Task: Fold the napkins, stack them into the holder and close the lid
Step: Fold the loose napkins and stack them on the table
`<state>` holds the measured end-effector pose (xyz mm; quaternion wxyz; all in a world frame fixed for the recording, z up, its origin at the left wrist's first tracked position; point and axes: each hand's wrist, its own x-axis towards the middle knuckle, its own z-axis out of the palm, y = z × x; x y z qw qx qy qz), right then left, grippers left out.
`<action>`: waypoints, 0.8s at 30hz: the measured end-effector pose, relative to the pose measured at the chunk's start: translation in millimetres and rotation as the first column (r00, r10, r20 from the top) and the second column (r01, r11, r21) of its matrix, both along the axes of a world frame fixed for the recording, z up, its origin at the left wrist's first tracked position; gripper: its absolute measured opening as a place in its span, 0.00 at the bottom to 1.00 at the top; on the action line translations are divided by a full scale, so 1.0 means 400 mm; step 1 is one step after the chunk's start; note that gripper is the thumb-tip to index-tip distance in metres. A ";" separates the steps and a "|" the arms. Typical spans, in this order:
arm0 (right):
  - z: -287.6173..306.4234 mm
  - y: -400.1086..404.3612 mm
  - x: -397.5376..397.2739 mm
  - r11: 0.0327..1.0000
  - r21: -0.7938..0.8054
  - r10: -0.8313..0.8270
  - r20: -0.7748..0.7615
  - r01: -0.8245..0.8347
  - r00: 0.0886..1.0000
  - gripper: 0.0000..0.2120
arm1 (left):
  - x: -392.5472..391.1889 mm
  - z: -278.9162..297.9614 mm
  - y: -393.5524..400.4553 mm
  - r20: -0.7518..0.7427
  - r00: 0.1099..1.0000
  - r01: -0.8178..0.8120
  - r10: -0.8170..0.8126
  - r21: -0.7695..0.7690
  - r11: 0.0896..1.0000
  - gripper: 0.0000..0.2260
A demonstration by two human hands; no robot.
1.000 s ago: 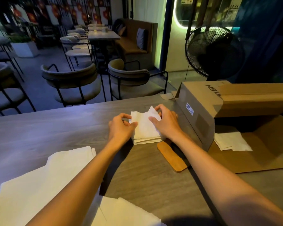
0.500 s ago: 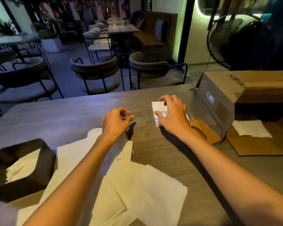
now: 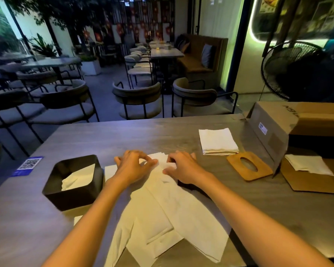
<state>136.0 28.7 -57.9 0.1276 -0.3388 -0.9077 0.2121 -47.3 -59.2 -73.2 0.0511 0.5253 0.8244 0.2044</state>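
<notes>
A loose pile of unfolded white napkins [image 3: 168,216] lies on the table in front of me. My left hand [image 3: 132,167] and my right hand [image 3: 183,166] both rest on the far end of that pile, fingers curled and pinching the top napkin's edge. A black napkin holder [image 3: 52,191] stands to the left with one crumpled napkin [image 3: 78,177] inside. A neat stack of folded napkins [image 3: 217,141] sits to the right, apart from both hands. The wooden lid [image 3: 249,166] with an oval slot lies flat beside that stack.
An open cardboard box [image 3: 274,128] stands at the right, with a napkin [image 3: 308,164] on its lowered flap. A QR card [image 3: 28,164] lies at the table's left edge. Chairs [image 3: 137,99] and a fan [image 3: 297,70] stand beyond the far edge.
Both hands left the folded stack by the box and came back to the unfolded pile, where they now pinch the top napkin. My view shifted left, bringing the holder fully in.
</notes>
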 end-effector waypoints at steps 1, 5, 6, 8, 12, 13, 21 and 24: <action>0.010 0.002 0.004 1.000 -0.010 0.008 -0.052 -0.009 0.999 0.10 | -0.003 0.008 -0.004 0.024 0.999 0.022 -0.022 0.001 1.000 0.20; 0.064 0.025 0.025 0.993 -0.118 -0.016 -0.283 -0.018 0.959 0.09 | 0.023 0.028 -0.006 0.220 0.963 0.149 -0.158 0.060 0.987 0.30; 0.081 0.032 0.032 0.987 -0.162 -0.050 -0.350 -0.008 0.935 0.08 | 0.049 0.027 -0.005 0.316 0.930 0.156 -0.188 0.125 0.980 0.30; 0.105 0.053 0.052 0.980 -0.192 -0.130 -0.454 0.046 0.881 0.08 | 0.093 0.021 0.007 0.431 0.885 0.081 -0.177 0.231 0.969 0.22; 0.112 0.103 0.104 0.944 -0.306 -0.271 -0.515 0.121 0.814 0.11 | 0.147 0.069 0.079 0.714 0.655 -0.036 -0.246 0.355 0.934 0.12; 0.107 0.117 0.120 0.929 -0.344 -0.305 -0.505 0.136 0.807 0.11 | 0.170 0.066 0.097 0.766 0.591 -0.106 -0.252 0.384 0.917 0.16; 0.059 0.279 0.238 0.876 -0.355 -0.475 -0.519 0.326 0.711 0.04 | 0.231 0.073 0.256 0.766 0.601 -0.025 -0.227 0.302 0.953 0.11; 0.044 0.350 0.268 0.865 -0.325 -0.501 -0.508 0.382 0.701 0.05 | 0.259 0.035 0.329 0.729 0.649 0.019 -0.219 0.272 0.962 0.11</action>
